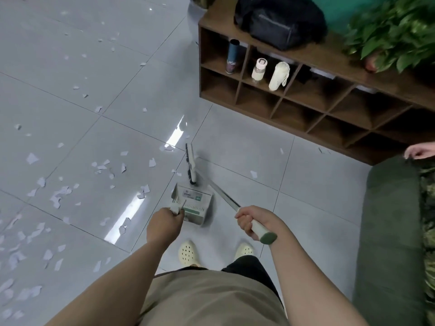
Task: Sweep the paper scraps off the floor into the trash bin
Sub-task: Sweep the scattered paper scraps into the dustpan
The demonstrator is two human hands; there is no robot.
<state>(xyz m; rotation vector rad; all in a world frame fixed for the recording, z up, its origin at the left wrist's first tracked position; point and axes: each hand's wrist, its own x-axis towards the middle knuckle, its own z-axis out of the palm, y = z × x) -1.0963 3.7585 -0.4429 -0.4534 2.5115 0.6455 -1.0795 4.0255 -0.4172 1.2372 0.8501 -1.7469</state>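
Near the bottom centre of the frame, the left hand (164, 223) had its fingers curled tight around the pale handle of the dustpan (195, 203), which stood on the grey tiled floor (247, 142) just in front of the person's cream shoes (188, 252). The right hand (253, 222) gripped the white-and-green end of the broom (191, 164), fingers wrapped together around it; the broom head rested on the floor just above the dustpan. The paper scraps (58, 194) lay scattered over the left half of the frame. A brown shelf (306, 100) with bottles stood in the upper right. No bin was in view.
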